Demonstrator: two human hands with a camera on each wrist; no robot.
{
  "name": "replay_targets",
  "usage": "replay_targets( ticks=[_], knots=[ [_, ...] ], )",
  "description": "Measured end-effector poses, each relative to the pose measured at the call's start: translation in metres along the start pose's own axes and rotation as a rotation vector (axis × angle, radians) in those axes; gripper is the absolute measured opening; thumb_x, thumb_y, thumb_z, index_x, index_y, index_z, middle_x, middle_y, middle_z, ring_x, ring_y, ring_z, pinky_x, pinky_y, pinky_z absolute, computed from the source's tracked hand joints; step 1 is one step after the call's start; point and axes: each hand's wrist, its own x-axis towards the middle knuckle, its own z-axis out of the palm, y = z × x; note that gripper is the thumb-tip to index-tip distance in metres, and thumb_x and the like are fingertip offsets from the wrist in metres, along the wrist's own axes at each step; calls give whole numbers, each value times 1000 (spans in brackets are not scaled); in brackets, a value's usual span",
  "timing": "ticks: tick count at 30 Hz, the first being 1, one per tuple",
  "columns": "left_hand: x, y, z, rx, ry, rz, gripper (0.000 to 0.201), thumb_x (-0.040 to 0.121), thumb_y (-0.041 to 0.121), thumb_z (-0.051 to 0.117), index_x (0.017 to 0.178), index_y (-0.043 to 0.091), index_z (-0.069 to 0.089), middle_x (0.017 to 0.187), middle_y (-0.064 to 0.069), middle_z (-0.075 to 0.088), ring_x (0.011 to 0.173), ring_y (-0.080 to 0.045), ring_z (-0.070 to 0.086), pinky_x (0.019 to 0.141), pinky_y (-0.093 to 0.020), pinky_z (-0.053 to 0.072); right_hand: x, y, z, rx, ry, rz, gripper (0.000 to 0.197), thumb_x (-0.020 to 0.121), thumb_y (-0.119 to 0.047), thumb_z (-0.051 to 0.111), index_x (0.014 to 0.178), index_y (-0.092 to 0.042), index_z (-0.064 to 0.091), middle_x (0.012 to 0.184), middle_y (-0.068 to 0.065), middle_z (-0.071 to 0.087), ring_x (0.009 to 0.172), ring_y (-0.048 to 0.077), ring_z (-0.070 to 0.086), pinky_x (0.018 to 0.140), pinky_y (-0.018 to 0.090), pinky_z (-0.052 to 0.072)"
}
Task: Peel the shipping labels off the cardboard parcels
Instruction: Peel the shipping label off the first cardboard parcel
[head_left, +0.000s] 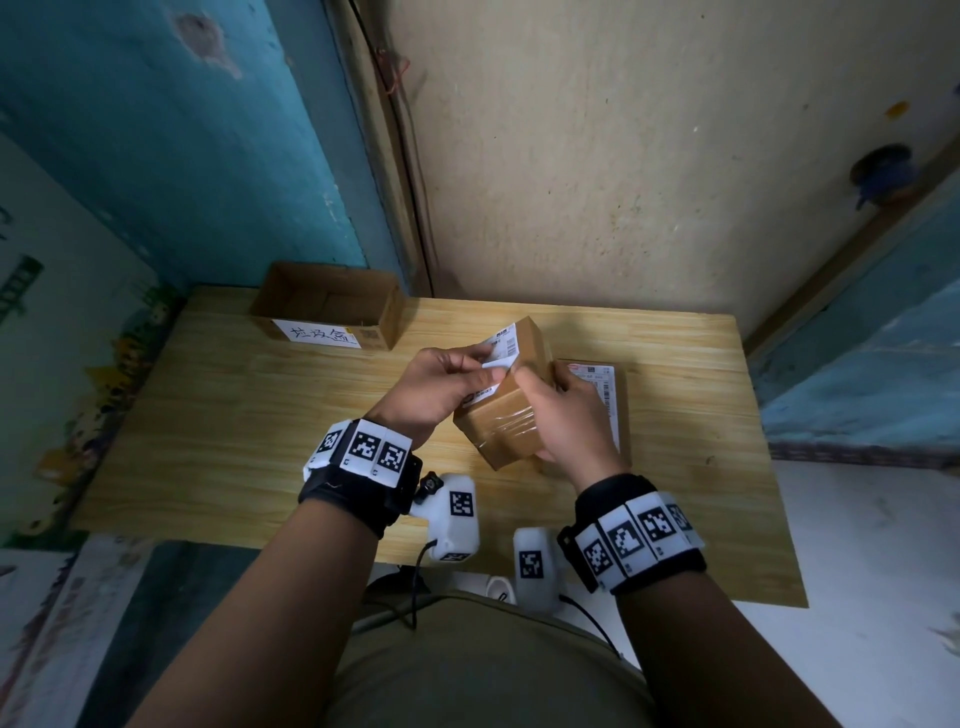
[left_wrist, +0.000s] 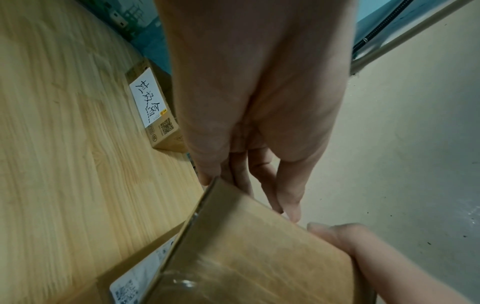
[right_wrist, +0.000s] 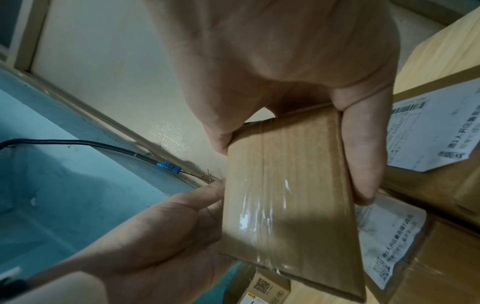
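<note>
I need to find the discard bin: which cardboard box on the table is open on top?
The open box at the far left corner, with handwritten paper on its front; the others are taped shut.

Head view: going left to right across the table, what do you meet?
Open cardboard box → left hand pinching the shipping label → held parcel → right hand → flat parcel lying labelled on the table.

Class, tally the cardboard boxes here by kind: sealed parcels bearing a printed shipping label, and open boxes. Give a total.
Sealed parcels with a shipping label: 2, the held parcel and the flat parcel
Open boxes: 1, the open box
Total: 3
</note>
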Motion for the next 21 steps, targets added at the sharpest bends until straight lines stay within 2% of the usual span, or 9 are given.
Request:
replay_targets(
  ticks=[5, 9, 13, 18, 21],
  knots=[
    [-2, 1, -3, 22, -38, -9, 14, 87, 2, 69, 73, 2, 70, 129, -4, 64, 122, -2, 55, 84, -15, 44, -2, 3, 0, 21, -2, -4, 53, 69, -68, 66, 114, -41, 68, 100, -5, 79, 97, 20, 75, 92, 49, 61],
    [-3, 0, -3, -27, -35, -4, 23, 86, -1, 69, 65, 6, 68, 122, -4, 69, 125, -4, 55, 92, -21, 45, -5, 3, -1, 28, -10, -16, 49, 70, -68, 66, 113, -43, 67, 100, -5, 79, 97, 18, 75, 92, 48, 62],
    [-4, -1, -3, -26, -46, 15, 22, 86, -2, 69, 65, 3, 63, 116, -7, 71, 126, -6, 55, 102, -28, 45, -8, 3, -3, 37, -7, -11, 53, 71, -67, 66, 118, -44, 67, 105, -6, 78, 100, 17, 74, 93, 47, 61],
    [-3, 1, -1, 21, -55, 19, 24, 89, 0, 67, 66, 3, 58, 111, -6, 71, 120, -2, 57, 87, -15, 47, -9, 2, -6, 42, 12, 12, 39, 83, -57, 70, 116, -35, 70, 97, -5, 80, 95, 16, 75, 89, 45, 63],
    [-2, 0, -1, 45, -62, 10, 26, 89, 2, 67, 65, 5, 57, 115, -17, 70, 114, -6, 59, 88, -19, 49, -9, 2, -8, 36, 10, 19, 37, 87, -54, 70, 117, -32, 69, 98, -3, 79, 95, 17, 75, 84, 42, 65]
  ],
)
